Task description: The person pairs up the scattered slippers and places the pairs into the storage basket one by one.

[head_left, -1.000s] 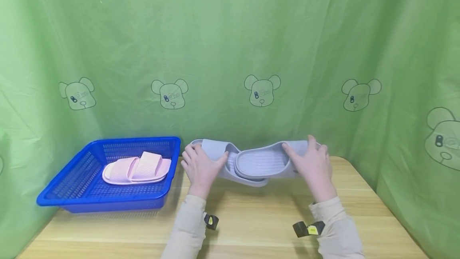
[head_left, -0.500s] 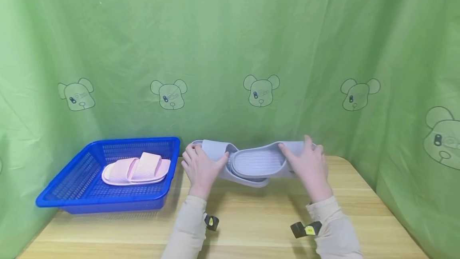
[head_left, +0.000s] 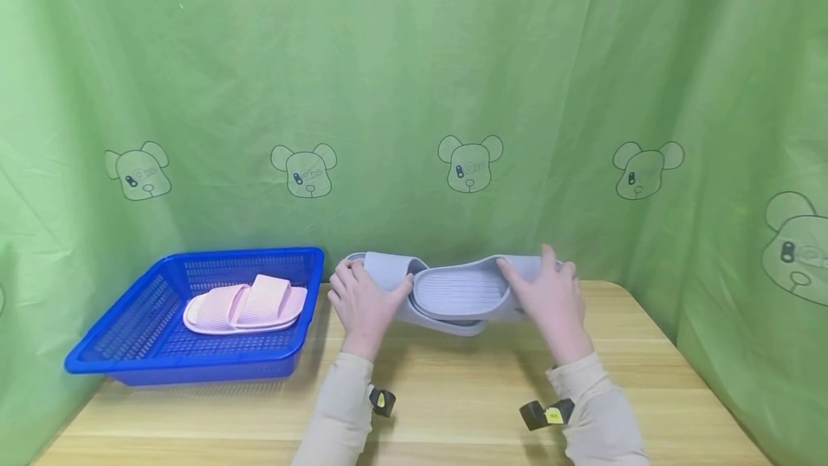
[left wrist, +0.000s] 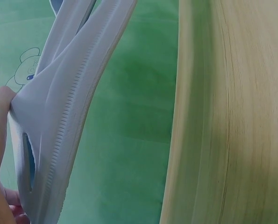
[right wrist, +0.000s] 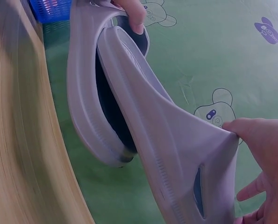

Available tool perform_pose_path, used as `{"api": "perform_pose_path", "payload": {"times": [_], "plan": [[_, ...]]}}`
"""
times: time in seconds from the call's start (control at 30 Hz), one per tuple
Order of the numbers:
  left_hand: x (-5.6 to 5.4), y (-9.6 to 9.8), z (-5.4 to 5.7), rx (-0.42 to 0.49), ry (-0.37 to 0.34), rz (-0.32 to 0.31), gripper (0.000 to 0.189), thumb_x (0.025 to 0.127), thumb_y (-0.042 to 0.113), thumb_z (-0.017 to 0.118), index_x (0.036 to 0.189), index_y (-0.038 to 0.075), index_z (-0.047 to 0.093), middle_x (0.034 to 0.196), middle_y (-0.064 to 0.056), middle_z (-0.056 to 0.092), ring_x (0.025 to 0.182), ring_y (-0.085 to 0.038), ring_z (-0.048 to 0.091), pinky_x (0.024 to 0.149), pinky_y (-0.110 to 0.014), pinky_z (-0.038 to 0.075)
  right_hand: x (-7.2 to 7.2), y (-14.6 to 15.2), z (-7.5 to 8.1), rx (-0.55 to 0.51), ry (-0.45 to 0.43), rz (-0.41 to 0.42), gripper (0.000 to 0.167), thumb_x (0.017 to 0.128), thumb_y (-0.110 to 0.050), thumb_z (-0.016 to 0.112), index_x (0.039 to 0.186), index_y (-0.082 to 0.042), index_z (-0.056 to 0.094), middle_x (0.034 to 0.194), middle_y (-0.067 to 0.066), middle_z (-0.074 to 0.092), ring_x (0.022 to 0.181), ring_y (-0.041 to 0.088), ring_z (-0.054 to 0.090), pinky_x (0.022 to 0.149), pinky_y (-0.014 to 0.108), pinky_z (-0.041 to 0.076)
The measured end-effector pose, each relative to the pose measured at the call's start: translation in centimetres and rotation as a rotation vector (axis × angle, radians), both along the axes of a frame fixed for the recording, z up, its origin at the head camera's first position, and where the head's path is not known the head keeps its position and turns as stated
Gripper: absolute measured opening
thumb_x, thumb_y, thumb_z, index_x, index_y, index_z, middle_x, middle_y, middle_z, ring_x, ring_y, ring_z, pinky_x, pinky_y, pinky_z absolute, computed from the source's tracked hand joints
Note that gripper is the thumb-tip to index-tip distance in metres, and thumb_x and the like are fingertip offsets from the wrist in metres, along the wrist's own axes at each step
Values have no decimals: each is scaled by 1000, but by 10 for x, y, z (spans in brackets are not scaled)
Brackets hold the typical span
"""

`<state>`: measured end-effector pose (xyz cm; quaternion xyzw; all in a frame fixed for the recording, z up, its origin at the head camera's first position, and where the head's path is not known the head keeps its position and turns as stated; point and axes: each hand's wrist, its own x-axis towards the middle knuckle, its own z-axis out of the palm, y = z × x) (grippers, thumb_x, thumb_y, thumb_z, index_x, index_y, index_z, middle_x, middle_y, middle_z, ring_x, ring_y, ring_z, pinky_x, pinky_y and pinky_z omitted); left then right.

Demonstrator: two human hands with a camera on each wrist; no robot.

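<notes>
By the worktop's (head_left: 466,398) far edge, the left hand (head_left: 364,300) grips a grey slipper (head_left: 391,271), the right hand (head_left: 553,298) an overlapping slipper (head_left: 475,292); ample room lies nearer.

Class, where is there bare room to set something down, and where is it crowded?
The table lies bare between the left sleeve and right sleeve, and between right sleeve and green curtain. The blue basket is free left of its pink slippers. Crowded: where left hand and right hand hold the overlapping grey slippers.
</notes>
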<state>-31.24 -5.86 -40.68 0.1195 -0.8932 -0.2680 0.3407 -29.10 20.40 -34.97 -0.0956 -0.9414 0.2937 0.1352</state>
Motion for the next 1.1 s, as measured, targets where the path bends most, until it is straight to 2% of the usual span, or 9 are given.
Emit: {"api": "perform_pose_path", "payload": {"times": [0.73, 1.1], "plan": [[2, 5, -1, -26, 15, 1, 96, 64, 78, 65, 121, 2, 51, 124, -16, 48, 108, -31, 43, 88, -44, 36, -1, -9, -2, -1, -20, 15, 117, 77, -89, 37, 157, -10, 5, 141, 41, 27, 121, 56, 39, 87, 67, 44], [3, 5, 1, -17, 9, -9, 95, 65, 76, 66, 122, 2, 50, 126, -16, 47, 111, -31, 42, 89, -44, 36, 1, -12, -2, 27, -22, 37, 115, 79, -87, 35, 154, -2, 14, 139, 42, 29, 118, 55, 43, 85, 65, 46]]}}
